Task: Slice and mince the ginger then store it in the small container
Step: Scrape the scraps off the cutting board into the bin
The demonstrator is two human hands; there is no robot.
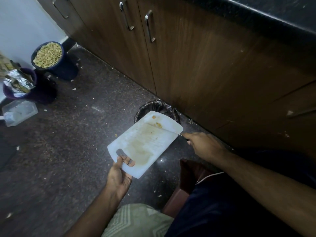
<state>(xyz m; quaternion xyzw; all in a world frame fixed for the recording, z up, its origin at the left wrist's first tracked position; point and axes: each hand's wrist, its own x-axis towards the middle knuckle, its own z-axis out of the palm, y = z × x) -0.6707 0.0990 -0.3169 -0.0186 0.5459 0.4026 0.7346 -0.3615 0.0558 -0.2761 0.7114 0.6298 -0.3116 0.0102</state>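
While the left hand [119, 177] grips the cutting board [145, 144] by its handle slot above the bin [157, 108], the right hand [203, 144] grasps the knife [164, 130], scraping light, sticky ginger scraps [158, 124] binward.

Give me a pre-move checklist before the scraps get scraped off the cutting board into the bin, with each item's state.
1. Left hand grips the cutting board through its handle slot: ok.
2. Right hand holds the knife, blade lying across the board's far end: ok.
3. Board's far edge is over the lined bin: ok.
4. Scraps sit between the blade and the far edge, so a push should send them binward: ok.
5. Board tilted enough for the scraps to slide: cannot tell.
6. Room left inside the bin: cannot tell, the board hides most of the opening.
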